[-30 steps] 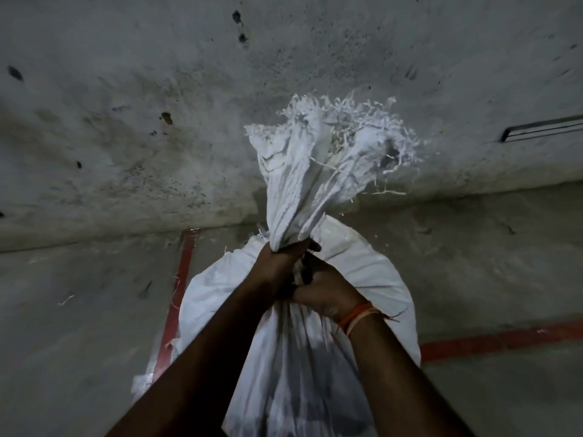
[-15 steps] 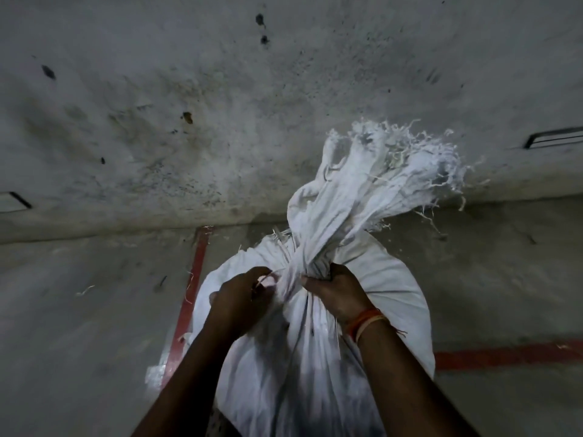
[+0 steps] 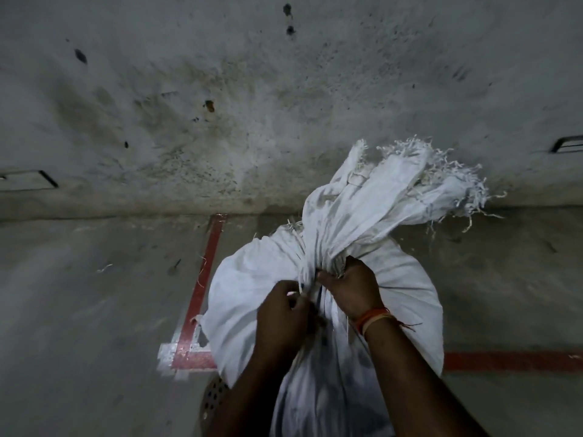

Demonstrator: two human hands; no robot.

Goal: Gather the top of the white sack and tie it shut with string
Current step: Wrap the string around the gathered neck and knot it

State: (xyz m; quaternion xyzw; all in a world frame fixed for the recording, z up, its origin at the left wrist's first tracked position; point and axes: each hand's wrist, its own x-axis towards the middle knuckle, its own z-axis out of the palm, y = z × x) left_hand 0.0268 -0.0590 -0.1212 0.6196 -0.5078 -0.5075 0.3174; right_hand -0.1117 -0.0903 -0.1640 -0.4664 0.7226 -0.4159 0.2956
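A full white woven sack (image 3: 407, 298) stands on the concrete floor right in front of me. Its gathered top (image 3: 372, 197) fans out up and to the right, with a frayed edge. My right hand (image 3: 353, 288), with orange threads around the wrist, is shut on the bunched neck of the sack. My left hand (image 3: 280, 313) pinches a thin white string (image 3: 299, 275) just left of the neck. The string runs up along the neck's left side. How the string passes around the neck is hidden by my fingers.
A stained concrete wall (image 3: 220, 105) rises behind the sack. Red painted lines (image 3: 202, 285) mark the floor to the left and right of the sack. A perforated round object (image 3: 213, 397) shows at the bottom, beside my left forearm.
The gathered top has swung from upright over to the right. My left hand let go of the neck and moved left, now pinching the string. The right hand keeps hold of the neck.
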